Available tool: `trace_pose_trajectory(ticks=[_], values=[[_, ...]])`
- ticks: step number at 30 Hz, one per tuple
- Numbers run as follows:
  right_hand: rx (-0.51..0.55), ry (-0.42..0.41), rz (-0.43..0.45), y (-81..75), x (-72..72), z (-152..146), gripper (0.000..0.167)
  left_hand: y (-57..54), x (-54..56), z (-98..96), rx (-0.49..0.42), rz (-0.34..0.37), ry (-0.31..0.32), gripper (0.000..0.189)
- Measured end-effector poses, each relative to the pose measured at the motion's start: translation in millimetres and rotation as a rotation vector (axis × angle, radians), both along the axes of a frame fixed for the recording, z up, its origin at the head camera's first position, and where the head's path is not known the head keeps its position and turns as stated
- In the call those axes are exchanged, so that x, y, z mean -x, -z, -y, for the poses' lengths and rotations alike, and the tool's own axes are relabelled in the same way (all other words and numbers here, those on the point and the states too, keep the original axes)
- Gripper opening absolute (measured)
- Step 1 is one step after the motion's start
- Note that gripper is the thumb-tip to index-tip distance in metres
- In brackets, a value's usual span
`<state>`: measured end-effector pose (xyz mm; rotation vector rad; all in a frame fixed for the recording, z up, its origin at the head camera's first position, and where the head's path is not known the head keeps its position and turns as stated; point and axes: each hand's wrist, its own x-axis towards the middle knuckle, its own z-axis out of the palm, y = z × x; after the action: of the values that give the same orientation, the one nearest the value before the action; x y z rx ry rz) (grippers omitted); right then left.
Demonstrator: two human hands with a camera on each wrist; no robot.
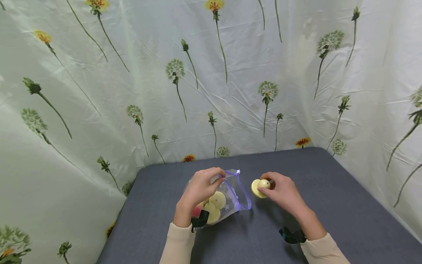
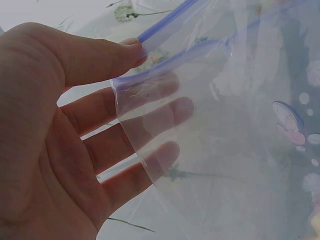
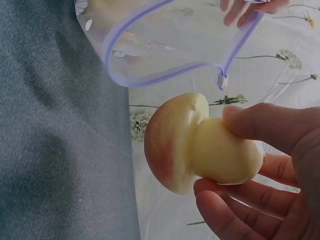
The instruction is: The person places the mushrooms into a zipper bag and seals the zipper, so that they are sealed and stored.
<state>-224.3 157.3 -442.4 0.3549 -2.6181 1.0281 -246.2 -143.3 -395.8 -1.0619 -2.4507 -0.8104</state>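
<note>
Two hands work above the table point(image 1: 151, 223). The left hand point(image 1: 202, 186) arches over the bag point(image 1: 231, 206), thumb and finger pinching its rim, probably to hold the mouth wide toward the right; its other fingers extend behind the clear side. Pale pieces point(image 1: 217, 200) weigh down the bag's left part. Just right of the mouth, the right hand point(image 1: 281, 190), angled in from near right, grips a mushroom point(image 1: 258, 189) by its stem, leaving the cap free on the left.
</note>
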Motion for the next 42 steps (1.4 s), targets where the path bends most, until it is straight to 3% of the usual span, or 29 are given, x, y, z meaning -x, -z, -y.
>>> trace_pose_trajectory(ticks=[23,42], values=[[0.055,-0.050,-0.025,-12.3,-3.5,23,0.028,1.0,0.8,-1.8,-0.008,0.011,-0.002,0.012],[0.084,-0.089,-0.018,-19.8,-3.7,36,0.029,1.5,0.1,0.0,0.030,0.042,-0.057,0.008]])
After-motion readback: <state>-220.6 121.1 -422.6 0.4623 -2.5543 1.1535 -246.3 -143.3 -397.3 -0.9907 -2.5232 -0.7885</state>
